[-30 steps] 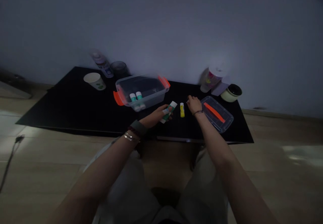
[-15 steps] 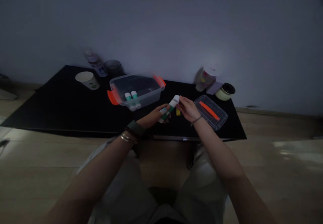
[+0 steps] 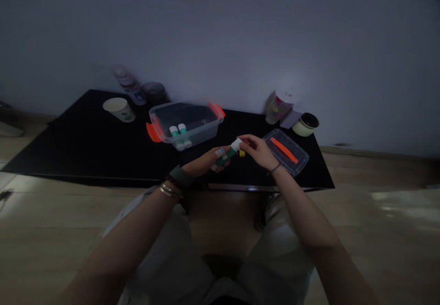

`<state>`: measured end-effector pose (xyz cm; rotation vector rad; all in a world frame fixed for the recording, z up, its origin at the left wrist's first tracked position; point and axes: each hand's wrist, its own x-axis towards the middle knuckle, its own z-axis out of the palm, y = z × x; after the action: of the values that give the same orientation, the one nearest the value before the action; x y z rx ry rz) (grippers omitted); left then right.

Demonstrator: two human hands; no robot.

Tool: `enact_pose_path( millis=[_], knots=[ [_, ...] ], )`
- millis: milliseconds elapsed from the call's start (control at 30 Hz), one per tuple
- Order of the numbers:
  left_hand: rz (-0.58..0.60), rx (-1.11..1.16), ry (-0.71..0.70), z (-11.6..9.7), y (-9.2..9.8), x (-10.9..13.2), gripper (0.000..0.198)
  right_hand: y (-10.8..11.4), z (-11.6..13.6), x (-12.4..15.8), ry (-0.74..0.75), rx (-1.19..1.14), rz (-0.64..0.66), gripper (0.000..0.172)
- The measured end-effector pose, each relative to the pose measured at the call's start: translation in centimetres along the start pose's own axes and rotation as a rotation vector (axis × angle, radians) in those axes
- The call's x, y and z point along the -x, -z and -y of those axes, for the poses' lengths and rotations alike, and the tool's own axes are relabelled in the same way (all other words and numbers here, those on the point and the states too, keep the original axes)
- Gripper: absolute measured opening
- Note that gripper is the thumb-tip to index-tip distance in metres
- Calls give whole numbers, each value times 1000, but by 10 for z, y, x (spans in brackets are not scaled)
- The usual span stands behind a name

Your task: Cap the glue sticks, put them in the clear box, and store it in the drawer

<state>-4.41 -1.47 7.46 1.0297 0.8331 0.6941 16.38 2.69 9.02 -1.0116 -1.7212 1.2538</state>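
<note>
My left hand (image 3: pixel 206 162) is wrapped round a green-and-white glue stick (image 3: pixel 225 157), which slants up to the right above the table's front part. The fingers of my right hand (image 3: pixel 256 150) pinch the white cap (image 3: pixel 236 144) at its upper end. I cannot tell whether the cap is fully seated. Just below the right fingers lies a small yellow object (image 3: pixel 242 153), partly hidden. Two more green-and-white glue sticks (image 3: pixel 183 133) lie side by side in a clear plastic box (image 3: pixel 202 135) with orange handles, to the left of my hands.
The box's clear lid (image 3: pixel 299 162) with an orange handle lies at right. Behind it stand a see-through cup (image 3: pixel 277 108), a purplish block (image 3: pixel 291 118) and a pale green bowl (image 3: pixel 305 127). At left are a paper cup (image 3: pixel 118 109), a bottle (image 3: pixel 129 85) and a dark round container (image 3: pixel 154 93) by the wall.
The glue stick has come slightly down and left with both hands. Its white end, which looked bent and longer, now lines up with the tube. My right hand has turned, with its back more upward.
</note>
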Motion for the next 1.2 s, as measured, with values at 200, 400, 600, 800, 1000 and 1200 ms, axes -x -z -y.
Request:
enact_pose_path(
  millis=[200, 400, 600, 800, 1000, 1200],
  knots=[
    [120, -90, -4, -7, -3, 10, 46, 8, 14, 15, 143, 357, 71, 31],
    [192, -218, -58, -23, -22, 21, 47, 9, 25, 20, 289, 631, 101, 40],
    [114, -364, -148, -25, -31, 25, 51, -2, 21, 18, 271, 643, 40, 43],
    [56, -525, -203, -25, -26, 25, 52, -11, 17, 18, 212, 597, 2, 47],
    [-172, -931, -272, -17, -24, 12, 33, -17, 10, 13, 90, 666, -70, 47],
    [-363, -1406, -132, -11, -37, 7, 40, -24, 13, 8, -156, 879, -81, 49]
  ],
)
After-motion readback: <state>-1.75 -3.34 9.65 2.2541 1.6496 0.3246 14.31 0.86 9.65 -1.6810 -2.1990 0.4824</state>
